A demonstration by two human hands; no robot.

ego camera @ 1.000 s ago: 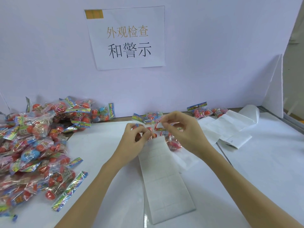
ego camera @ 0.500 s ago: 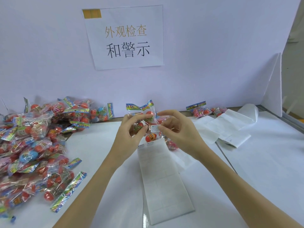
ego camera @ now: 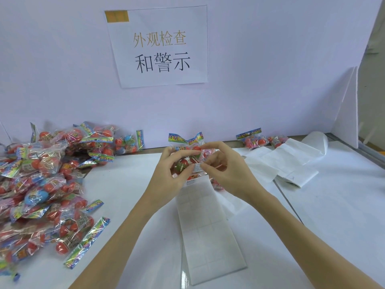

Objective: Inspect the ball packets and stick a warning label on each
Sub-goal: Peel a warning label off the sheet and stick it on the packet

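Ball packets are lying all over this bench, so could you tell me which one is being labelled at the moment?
The ball packet lifted off the table between both hands, colourful header upward; the right hand presses a small white label onto it. All others lie untouched.

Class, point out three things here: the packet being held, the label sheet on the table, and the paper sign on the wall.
held packet [ego camera: 185, 140], head view, on its colourful header card.
label sheet [ego camera: 208, 226], head view, on its middle.
paper sign [ego camera: 160, 46], head view, among its printed characters.
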